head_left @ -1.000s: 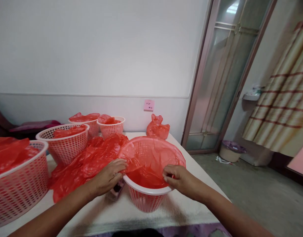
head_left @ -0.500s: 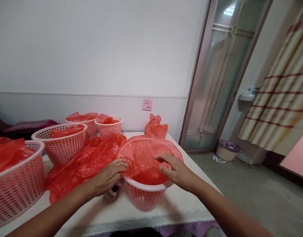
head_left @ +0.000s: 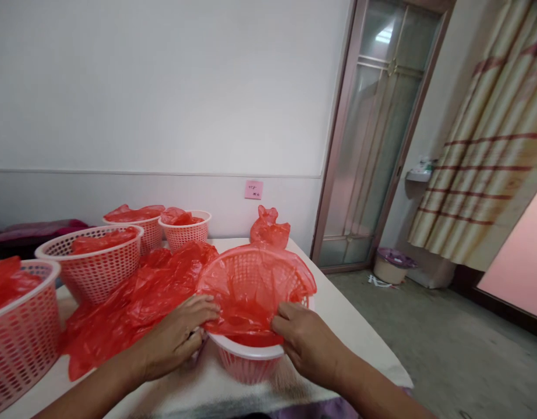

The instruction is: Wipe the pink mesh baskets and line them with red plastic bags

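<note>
A white plastic basket with slotted sides stands near the front of the table. A thin red plastic bag lines it and is draped over its far rim. At the left rim, my left hand is closed on the bag's edge. My right hand pinches the bag at the near right rim, its fingers curled toward me. Along the near side the white rim shows bare. Left of the basket, a heap of loose red plastic bags spreads over the table, partly behind my left hand.
Several more baskets with red bags stand to the left, such as a large basket. A knotted red bag sits at the back edge. A pink note is on the wall. A lined bin stands on the floor at right.
My right hand has come down from over the basket's opening to the near right rim and closed on the bag. The left hand stays at the left rim. The view has shifted slightly right.
</note>
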Tool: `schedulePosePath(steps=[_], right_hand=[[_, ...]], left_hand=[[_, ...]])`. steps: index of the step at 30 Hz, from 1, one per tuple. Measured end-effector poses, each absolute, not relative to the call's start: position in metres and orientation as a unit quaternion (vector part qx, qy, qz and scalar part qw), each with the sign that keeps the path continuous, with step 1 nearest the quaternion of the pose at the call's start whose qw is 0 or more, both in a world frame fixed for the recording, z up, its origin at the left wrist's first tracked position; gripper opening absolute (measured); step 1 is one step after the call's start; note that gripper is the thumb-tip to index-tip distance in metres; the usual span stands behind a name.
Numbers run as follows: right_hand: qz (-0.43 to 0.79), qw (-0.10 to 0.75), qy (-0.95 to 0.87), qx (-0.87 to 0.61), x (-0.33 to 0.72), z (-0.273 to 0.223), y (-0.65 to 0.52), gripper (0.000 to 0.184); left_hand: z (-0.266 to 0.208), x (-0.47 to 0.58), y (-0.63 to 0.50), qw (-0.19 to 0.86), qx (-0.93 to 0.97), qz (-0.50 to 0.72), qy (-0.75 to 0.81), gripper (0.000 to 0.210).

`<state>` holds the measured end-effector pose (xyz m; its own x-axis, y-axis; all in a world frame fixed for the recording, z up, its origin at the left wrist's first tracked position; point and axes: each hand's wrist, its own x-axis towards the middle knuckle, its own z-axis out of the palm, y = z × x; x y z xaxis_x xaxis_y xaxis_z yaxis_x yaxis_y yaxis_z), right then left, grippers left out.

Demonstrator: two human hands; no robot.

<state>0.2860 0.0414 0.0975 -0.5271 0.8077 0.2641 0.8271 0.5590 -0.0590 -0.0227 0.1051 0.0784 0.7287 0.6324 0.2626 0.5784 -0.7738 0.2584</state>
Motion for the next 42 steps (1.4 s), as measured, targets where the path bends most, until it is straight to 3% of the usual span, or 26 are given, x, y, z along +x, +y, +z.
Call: schedulePosePath(steps=[5, 9, 15, 20, 22, 24, 26, 28, 32, 36, 39, 42], right_hand=[[-0.092, 0.128, -0.883, -0.443, 0.286, 0.086, 0.011, 0.018], [-0.043, 0.135, -0.871, -0.470, 0.288, 0.086, -0.001, 0.010], [0.062, 0.274, -0.827, -0.486, 0.301, 0.093, 0.001, 0.018], [-0.014, 0.379, -0.773, -0.508, 0.315, 0.105, 0.026, 0.016], [-0.091, 0.374, -0.743, -0.548, 0.321, 0.109, 0.044, 0.017], [-0.145, 0.336, -0.705, -0.607, 0.327, 0.111, 0.064, 0.031], [-0.129, 0.295, -0.683, -0.656, 0.331, 0.109, 0.081, 0.046], [-0.072, 0.275, -0.684, -0.672, 0.334, 0.104, 0.094, 0.046], [-0.033, 0.289, -0.691, -0.662, 0.335, 0.094, 0.103, 0.032], [-0.037, 0.308, -0.692, -0.652, 0.337, 0.092, 0.101, 0.028], [-0.040, 0.313, -0.692, -0.650, 0.336, 0.094, 0.101, 0.026], [-0.041, 0.318, -0.692, -0.647, 0.334, 0.096, 0.101, 0.025]], left_hand=[[0.065, -0.020, 0.091, 0.033, 0.914, 0.130, 0.382, 0.050], [0.067, -0.016, 0.094, 0.011, 0.916, 0.132, 0.378, 0.046], [0.053, -0.015, 0.080, -0.083, 0.922, 0.172, 0.338, 0.040], [0.043, -0.002, 0.052, -0.262, 0.899, 0.219, 0.274, 0.043], [0.046, 0.004, 0.043, -0.322, 0.889, 0.227, 0.232, 0.038], [0.048, 0.008, 0.039, -0.357, 0.883, 0.231, 0.201, 0.035], [0.049, 0.010, 0.036, -0.373, 0.883, 0.220, 0.183, 0.037], [0.049, 0.009, 0.036, -0.380, 0.884, 0.212, 0.171, 0.036], [0.040, -0.002, 0.034, -0.342, 0.892, 0.232, 0.184, 0.041], [0.045, -0.021, 0.029, -0.194, 0.915, 0.285, 0.211, 0.051], [0.076, -0.024, 0.029, -0.053, 0.889, 0.306, 0.336, 0.037], [0.113, -0.007, 0.049, -0.009, 0.848, 0.362, 0.388, 0.020]])
